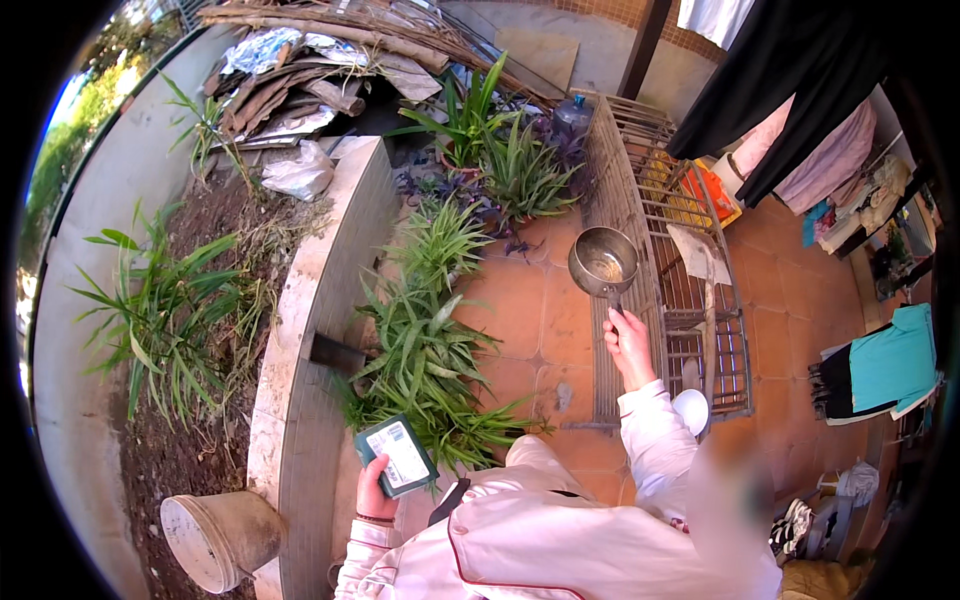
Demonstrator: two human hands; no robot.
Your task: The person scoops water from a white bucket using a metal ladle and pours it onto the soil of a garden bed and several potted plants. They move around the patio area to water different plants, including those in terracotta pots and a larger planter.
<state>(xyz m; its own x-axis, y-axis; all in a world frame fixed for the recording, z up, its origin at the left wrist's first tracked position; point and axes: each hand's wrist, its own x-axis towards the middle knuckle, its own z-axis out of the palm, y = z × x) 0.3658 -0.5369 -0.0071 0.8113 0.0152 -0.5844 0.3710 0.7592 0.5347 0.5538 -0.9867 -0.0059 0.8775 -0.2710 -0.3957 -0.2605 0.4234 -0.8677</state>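
My right hand (630, 345) grips the dark handle of a small steel saucepan (602, 263), held out level over the orange floor tiles beside a row of green spiky plants (430, 350). The pan looks to have a little water in it. My left hand (373, 490) holds a dark green phone-sized case with a white label (398, 455), close to my body above the low stone wall (310, 300). Both sleeves are pale pink.
A metal wire rack (640, 200) lies on the tiles right of the pan. A raised soil bed (190, 330) with grassy plants lies left of the wall. An overturned pot (215, 535) sits at lower left. Clothes (800, 130) hang at upper right.
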